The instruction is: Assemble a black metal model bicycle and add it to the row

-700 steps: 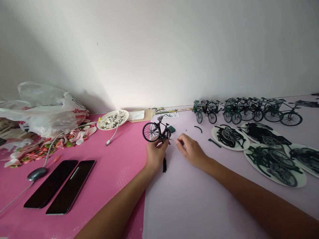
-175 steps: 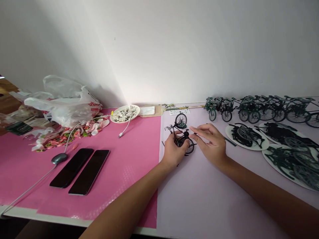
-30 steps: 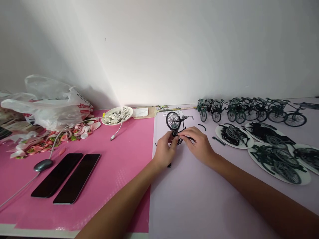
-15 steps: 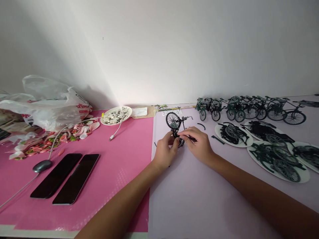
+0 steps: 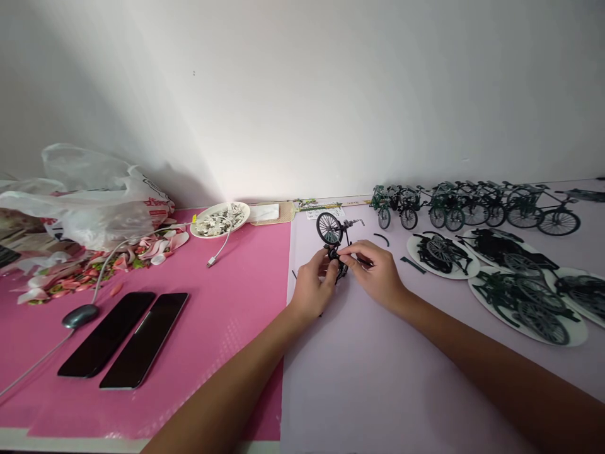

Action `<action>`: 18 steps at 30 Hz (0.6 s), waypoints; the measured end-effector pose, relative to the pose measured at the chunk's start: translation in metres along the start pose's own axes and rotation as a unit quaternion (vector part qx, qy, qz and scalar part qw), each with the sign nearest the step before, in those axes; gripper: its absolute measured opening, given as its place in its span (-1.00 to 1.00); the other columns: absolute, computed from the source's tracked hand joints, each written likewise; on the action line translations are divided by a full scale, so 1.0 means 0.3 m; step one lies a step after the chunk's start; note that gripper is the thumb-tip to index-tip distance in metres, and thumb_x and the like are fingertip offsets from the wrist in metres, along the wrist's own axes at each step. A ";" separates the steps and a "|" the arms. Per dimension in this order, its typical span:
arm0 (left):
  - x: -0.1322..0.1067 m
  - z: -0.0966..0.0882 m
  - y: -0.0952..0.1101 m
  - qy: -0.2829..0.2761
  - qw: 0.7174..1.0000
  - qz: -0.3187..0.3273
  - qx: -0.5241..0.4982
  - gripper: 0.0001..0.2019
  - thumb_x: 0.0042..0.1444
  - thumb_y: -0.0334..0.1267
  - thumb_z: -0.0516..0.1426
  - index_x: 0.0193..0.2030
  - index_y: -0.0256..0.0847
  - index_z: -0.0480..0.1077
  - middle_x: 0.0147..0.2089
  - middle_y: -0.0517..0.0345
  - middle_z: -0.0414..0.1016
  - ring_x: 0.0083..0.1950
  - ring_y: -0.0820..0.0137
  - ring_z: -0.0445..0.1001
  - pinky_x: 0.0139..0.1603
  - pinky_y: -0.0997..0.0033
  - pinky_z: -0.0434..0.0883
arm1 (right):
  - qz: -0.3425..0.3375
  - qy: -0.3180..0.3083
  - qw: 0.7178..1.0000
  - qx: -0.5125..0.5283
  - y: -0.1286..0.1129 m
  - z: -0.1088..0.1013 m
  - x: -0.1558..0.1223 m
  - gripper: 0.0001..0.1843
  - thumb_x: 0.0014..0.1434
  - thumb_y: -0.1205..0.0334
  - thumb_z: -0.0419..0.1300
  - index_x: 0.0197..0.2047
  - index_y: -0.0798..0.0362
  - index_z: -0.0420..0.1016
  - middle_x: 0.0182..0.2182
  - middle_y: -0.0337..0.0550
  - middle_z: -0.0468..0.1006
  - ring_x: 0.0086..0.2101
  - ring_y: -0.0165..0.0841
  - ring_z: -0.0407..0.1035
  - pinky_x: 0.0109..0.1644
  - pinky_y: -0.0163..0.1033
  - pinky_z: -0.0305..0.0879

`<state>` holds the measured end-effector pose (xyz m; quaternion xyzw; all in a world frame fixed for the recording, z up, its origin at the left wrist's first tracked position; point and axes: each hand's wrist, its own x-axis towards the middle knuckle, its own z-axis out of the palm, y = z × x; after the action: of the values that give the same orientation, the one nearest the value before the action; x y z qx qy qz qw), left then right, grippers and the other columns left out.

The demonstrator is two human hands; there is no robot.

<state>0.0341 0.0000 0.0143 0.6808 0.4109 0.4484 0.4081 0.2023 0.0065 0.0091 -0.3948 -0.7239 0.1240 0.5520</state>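
A small black model bicycle [image 5: 329,228] is held over the pale sheet, its spoked wheel raised towards the wall and its handlebar to the right. My left hand [image 5: 312,285] is closed around the lower part of the frame, thumb and fingers gripping it. From the right, my right hand [image 5: 378,272] pinches at the middle of the bicycle, fingertips close to the left thumb. Something dark shows beneath its fingers, too hidden to name. Both hands cover much of the bicycle's lower half.
Several model bicycles [image 5: 477,205] stand along the wall at right. Plates [image 5: 577,331] of dark bicycle parts lie in front. Loose dark strips [image 5: 413,265] lie near my right hand. On the pink side are two phones [image 5: 144,340], a mouse-like device [image 5: 80,315], a plate [image 5: 195,232] and a plastic bag [image 5: 104,208].
The bicycle has shifted very slightly in my hands. My right fingers have curled a little at its middle, and the dark piece sticking out beneath them shows less. Everything else stays put.
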 end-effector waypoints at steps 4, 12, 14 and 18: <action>0.002 -0.004 -0.013 0.002 1.000 0.006 0.014 -0.74 0.39 -0.05 0.04 -0.11 -0.21 0.38 -0.32 0.14 0.47 -0.30 0.36 0.46 -0.29 0.43 0.35 | 0.004 0.009 1.000 0.004 0.000 0.001 0.000 -0.85 0.37 0.16 0.24 -0.20 0.00 0.60 -0.34 -0.14 0.60 -0.40 -0.35 0.38 -0.41 -0.26 0.24; 0.013 -0.003 -0.046 0.034 0.999 0.001 -0.038 -0.58 0.31 0.16 0.13 -0.21 -0.22 0.42 -0.30 0.14 0.45 -0.26 0.33 0.39 -0.23 0.38 0.32 | 0.039 0.023 0.999 0.018 -0.018 0.002 0.008 -0.82 0.29 0.09 0.33 -0.30 0.01 0.57 -0.38 -0.16 0.60 -0.43 -0.35 0.36 -0.44 -0.26 0.21; 0.016 -0.002 -0.044 0.035 0.997 -0.006 -0.065 -0.58 0.28 0.16 0.16 -0.19 -0.23 0.44 -0.26 0.10 0.49 -0.19 0.29 0.43 -0.17 0.36 0.37 | 0.045 0.021 0.999 0.020 -0.023 0.001 0.010 -0.80 0.28 0.08 0.33 -0.32 0.01 0.57 -0.38 -0.15 0.61 -0.43 -0.35 0.36 -0.45 -0.25 0.21; 0.019 -0.004 -0.037 0.032 0.996 -0.004 -0.088 -0.60 0.26 0.14 0.20 -0.23 -0.23 0.43 -0.30 0.11 0.48 -0.18 0.29 0.44 -0.12 0.34 0.41 | 0.043 0.025 0.998 0.026 -0.025 -0.001 0.009 -0.80 0.27 0.08 0.33 -0.32 0.01 0.57 -0.39 -0.16 0.60 -0.45 -0.36 0.33 -0.45 -0.26 0.20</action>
<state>0.0324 0.0091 0.0059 0.6260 0.3852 0.5030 0.4546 0.1991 0.0035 0.0158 -0.4140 -0.6889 0.1561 0.5742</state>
